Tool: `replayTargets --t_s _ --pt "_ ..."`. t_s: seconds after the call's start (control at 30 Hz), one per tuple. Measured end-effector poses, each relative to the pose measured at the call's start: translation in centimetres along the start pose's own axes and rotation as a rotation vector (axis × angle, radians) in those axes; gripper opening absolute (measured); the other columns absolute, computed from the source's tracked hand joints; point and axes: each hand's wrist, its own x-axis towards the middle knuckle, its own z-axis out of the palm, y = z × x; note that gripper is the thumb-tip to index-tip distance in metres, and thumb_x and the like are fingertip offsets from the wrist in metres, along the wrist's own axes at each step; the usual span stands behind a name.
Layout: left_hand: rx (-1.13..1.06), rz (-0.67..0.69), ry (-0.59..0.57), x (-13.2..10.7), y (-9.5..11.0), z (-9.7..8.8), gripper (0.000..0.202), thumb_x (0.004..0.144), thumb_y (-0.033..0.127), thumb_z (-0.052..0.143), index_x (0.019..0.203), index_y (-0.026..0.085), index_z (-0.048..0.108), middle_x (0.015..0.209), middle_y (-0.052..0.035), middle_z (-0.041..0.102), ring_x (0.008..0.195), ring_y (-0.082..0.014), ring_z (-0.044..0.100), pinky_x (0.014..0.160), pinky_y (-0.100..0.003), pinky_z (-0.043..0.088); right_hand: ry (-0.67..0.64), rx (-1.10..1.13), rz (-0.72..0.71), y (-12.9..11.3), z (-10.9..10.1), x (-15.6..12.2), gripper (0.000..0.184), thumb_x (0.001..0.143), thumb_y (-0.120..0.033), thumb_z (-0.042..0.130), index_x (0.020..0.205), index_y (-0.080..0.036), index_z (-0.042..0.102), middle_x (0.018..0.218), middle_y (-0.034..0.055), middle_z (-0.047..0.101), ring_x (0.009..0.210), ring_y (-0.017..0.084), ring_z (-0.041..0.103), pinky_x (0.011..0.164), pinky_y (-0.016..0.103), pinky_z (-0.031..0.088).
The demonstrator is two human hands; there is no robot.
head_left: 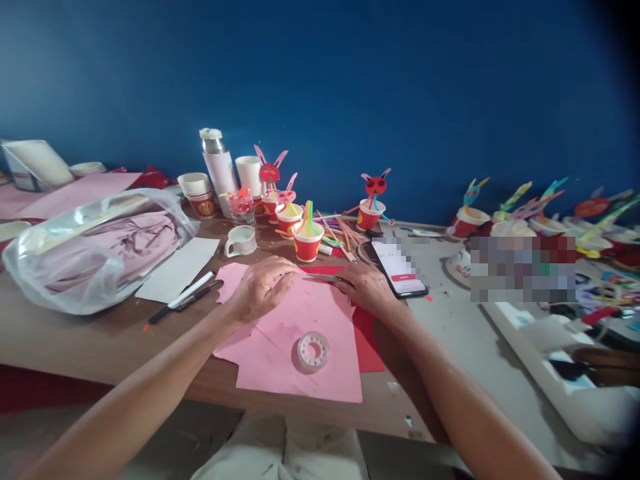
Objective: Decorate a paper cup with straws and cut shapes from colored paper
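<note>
My left hand (263, 287) rests on a sheet of pink paper (300, 353) with its fingers curled and pinched together at the sheet's far edge. My right hand (367, 287) lies just to the right, knuckles up, fingers closed around a pair of scissors (323, 276) whose blades point left toward my left hand. A red sheet (367, 340) lies under the pink paper. A roll of clear tape (313, 350) sits on the pink paper, nearer to me than both hands.
A phone (400, 268) lies right of my right hand. Red paper cups with straws (307, 239) and paper rabbit faces stand behind. A white mug (241, 241), pens (186, 297), a plastic bag of cloth (95, 250) and a thermos (219, 163) are at left.
</note>
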Motion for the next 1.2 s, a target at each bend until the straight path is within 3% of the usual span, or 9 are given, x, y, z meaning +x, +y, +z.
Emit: replayTargets --t_s 0.37,0.6,0.83,1.2 --pt "-0.017 -0.194 -0.027 -1.8 -0.9 0.4 0.020 0.085 0.022 0.045 0.083 0.014 0.063 0.084 -0.0075 0.067 0.075 -0.0148 0.060 0.058 -0.024 0.048 -0.047 -0.043 0.080 -0.5 0.7 0.5 0.024 0.090 -0.031 0.046 0.090 -0.019 0.067 0.089 0.0086 0.065 0.088 0.021 0.057 0.080 0.030 0.036" --pt "-0.036 -0.236 -0.032 -2.0 -0.8 0.3 0.022 0.086 0.024 0.043 0.083 0.014 0.063 0.084 -0.0075 0.066 0.077 -0.0151 0.059 0.059 -0.023 0.047 -0.041 -0.058 0.105 -0.6 1.0 0.3 0.023 0.089 -0.031 0.046 0.094 -0.020 0.066 0.091 0.0088 0.064 0.089 0.021 0.057 0.081 0.030 0.038" --pt "-0.037 -0.279 -0.025 -1.9 -0.4 0.2 0.021 0.086 0.024 0.043 0.078 0.016 0.061 0.076 -0.0040 0.064 0.067 -0.0131 0.057 0.061 -0.024 0.046 0.093 -0.025 0.148 -0.1 1.5 0.2 0.021 0.088 -0.024 0.047 0.101 -0.020 0.063 0.099 0.0075 0.064 0.091 0.020 0.057 0.081 0.029 0.039" --pt "-0.092 -0.409 0.006 -2.5 -2.1 1.0 0.025 0.086 0.032 0.044 0.084 0.016 0.063 0.081 -0.0052 0.065 0.073 -0.0151 0.060 0.062 -0.025 0.050 0.304 0.019 0.092 -0.5 1.1 0.0 0.020 0.088 -0.019 0.045 0.082 -0.017 0.064 0.082 0.0047 0.066 0.080 0.017 0.059 0.073 0.029 0.034"
